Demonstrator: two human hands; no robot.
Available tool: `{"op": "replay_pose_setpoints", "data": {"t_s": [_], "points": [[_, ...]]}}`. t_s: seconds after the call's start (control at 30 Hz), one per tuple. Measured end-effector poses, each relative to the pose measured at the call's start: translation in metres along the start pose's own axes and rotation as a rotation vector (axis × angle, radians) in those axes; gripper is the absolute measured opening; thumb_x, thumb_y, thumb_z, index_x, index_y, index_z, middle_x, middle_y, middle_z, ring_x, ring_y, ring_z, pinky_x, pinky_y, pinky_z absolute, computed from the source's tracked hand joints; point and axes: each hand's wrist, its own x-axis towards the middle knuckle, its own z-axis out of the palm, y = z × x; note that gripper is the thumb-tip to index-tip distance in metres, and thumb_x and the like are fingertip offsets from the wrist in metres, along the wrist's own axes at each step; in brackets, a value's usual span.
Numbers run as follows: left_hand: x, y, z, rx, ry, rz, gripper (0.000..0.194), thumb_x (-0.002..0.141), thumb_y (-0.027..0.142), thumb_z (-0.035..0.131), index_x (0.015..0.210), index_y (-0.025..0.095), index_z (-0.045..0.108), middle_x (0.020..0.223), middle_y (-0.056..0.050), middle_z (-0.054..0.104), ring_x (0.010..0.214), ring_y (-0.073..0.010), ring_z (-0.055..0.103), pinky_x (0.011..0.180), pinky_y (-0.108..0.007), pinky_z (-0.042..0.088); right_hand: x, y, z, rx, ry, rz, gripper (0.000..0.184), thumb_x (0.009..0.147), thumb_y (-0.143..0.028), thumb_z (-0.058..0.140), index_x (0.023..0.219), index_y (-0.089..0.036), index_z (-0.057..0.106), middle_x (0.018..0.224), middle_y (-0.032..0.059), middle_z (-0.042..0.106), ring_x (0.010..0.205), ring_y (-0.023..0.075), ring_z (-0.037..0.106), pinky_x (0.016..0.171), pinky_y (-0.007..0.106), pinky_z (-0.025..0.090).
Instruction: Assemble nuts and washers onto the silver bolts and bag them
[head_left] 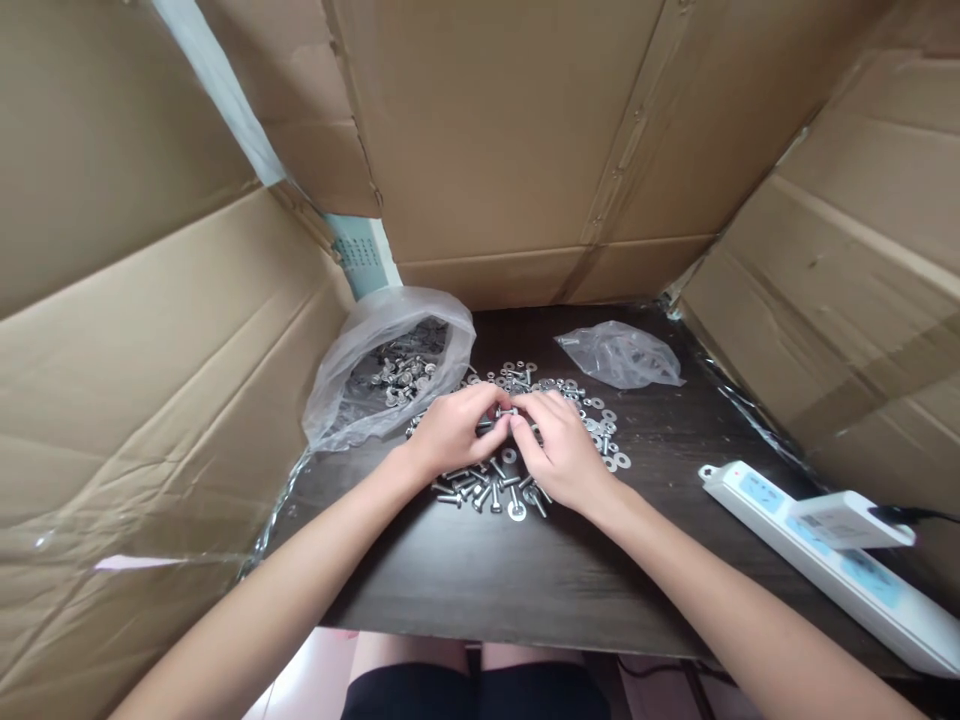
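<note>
My left hand [454, 432] and my right hand [561, 450] meet over the middle of a dark table [525, 570]. Both pinch a small metal bolt [506, 412] between their fingertips. Below and around the hands lies a loose heap of bolts [480, 492] and washers [607, 430]. One larger washer [516, 511] lies at the near edge of the heap.
An open clear plastic bag [386, 365] with more metal parts sits at the left rear. A smaller flat plastic bag [621, 355] lies at the right rear. A white power strip [825, 560] with a plugged adapter lies at the right. Cardboard walls [150, 350] surround the table.
</note>
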Motion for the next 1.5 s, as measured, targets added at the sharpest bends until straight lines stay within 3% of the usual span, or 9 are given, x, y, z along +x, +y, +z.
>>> {"op": "replay_pose_setpoints", "data": {"t_s": [0.2,0.5,0.67,0.83,1.2,1.5], "points": [[0.012,-0.011,0.01,0.026,-0.016,-0.04,0.01,0.095,0.025,0.053,0.102,0.019,0.057,0.091,-0.003,0.066,0.076,-0.0164,0.062,0.069,-0.028,0.047,0.016,0.007,0.0,-0.141,-0.04,0.092,0.02,0.1,-0.02,0.042,0.098,-0.02,0.062,0.101,0.0095,0.069,0.095,0.0276,0.054,0.085,0.043,0.039],[0.025,-0.02,0.022,0.001,0.09,-0.089,0.006,0.096,0.021,0.054,0.1,0.018,0.055,0.088,-0.003,0.061,0.079,-0.0165,0.059,0.074,-0.028,0.048,0.035,0.039,0.001,-0.176,0.044,-0.123,0.02,0.102,-0.023,0.045,0.107,-0.022,0.064,0.111,0.0092,0.07,0.114,0.03,0.049,0.098,0.048,0.034],[0.016,-0.017,0.018,-0.054,0.112,-0.069,0.005,0.094,0.021,0.056,0.097,0.018,0.056,0.08,0.0,0.059,0.072,-0.0142,0.056,0.07,-0.027,0.046,0.031,0.041,0.002,-0.178,0.047,-0.225,0.019,0.101,-0.024,0.047,0.102,-0.021,0.066,0.104,0.0086,0.072,0.109,0.0291,0.053,0.096,0.048,0.035],[0.011,-0.015,0.017,-0.025,0.026,-0.069,0.005,0.092,0.022,0.055,0.096,0.019,0.053,0.078,0.001,0.055,0.069,-0.0137,0.054,0.066,-0.026,0.043,0.027,0.043,0.001,-0.189,0.047,-0.332,0.022,0.098,-0.021,0.045,0.096,-0.017,0.067,0.096,0.0114,0.07,0.097,0.0281,0.056,0.087,0.045,0.042],[0.013,-0.022,0.024,-0.035,-0.018,-0.142,0.006,0.094,0.019,0.057,0.1,0.018,0.057,0.072,0.004,0.049,0.064,-0.0124,0.05,0.062,-0.025,0.039,0.028,0.057,0.006,0.064,-0.004,-0.209,0.016,0.096,-0.018,0.053,0.102,-0.021,0.068,0.097,0.0086,0.072,0.093,0.0266,0.059,0.086,0.044,0.05],[0.014,-0.026,0.026,-0.111,0.025,-0.15,0.01,0.094,0.018,0.06,0.103,0.018,0.065,0.104,-0.005,0.061,0.09,-0.0167,0.061,0.076,-0.028,0.051,0.027,0.062,0.009,0.078,-0.014,-0.101,0.014,0.094,-0.019,0.06,0.102,-0.022,0.071,0.1,0.0061,0.076,0.096,0.0263,0.062,0.087,0.044,0.05]]}}
